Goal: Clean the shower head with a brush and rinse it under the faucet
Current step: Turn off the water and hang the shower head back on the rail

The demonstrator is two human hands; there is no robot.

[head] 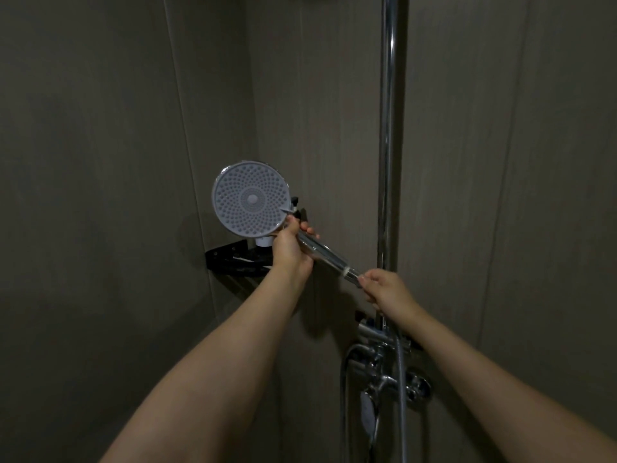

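Grey wall panels (117,128) fill most of the view and meet in a corner at the far middle. A chrome riser pipe (387,128) runs top to bottom right of centre, and at its foot, near the bottom right, sits the faucet (384,372) with its mixer body and a braided hose (402,396) hanging past it. A black corner shelf (230,259) is fixed in the far corner, left of the hands.

The shower head (251,198) is held up in front of that corner, off any holder, its round nozzle face turned toward the camera and its chrome handle slanting down to the right. The left hand (292,252) is wrapped around the handle just under the face, fingers closed tight on it. The right hand (384,289) grips the lower end of the handle, fingers pinched together around the fitting where the hose would join; whether it is turning that fitting cannot be told.

As for progress, the task looks to be at its start. No brush is in view, no water runs from the faucet, and the nozzle face shows no suds or wetness that can be made out in this dim light. Judging by this, scrubbing and rinsing both remain, and the present step seems to be getting the head free and in hand.
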